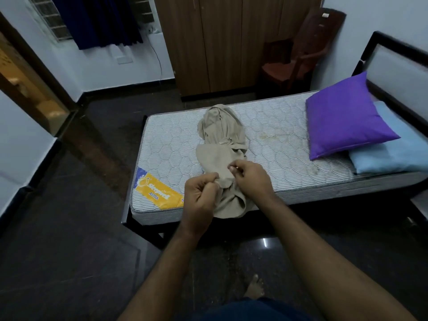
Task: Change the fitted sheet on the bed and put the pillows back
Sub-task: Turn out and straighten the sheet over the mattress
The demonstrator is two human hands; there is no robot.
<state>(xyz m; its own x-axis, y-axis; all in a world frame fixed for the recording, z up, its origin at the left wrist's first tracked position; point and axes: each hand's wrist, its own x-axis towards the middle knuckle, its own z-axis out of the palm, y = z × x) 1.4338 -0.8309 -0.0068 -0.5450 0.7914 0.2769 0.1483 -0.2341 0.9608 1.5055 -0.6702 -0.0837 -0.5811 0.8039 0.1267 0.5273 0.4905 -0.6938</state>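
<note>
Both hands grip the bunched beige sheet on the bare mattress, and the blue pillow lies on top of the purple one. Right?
Not quite. The head view shows the purple pillow on top of the blue pillow. The rest holds: left hand and right hand grip the beige sheet on the bare mattress.

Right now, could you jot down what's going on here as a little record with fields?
Bed: bare striped mattress, no sheet fitted yet
Sheet: beige sheet bunched in a heap on the mattress, its near end over the edge
Left hand: grips the sheet's near end
Right hand: pinches the sheet beside it
Pillows: purple pillow lying on light blue pillow at the headboard end
Behind the bed: wooden wardrobe, brown chair
</note>
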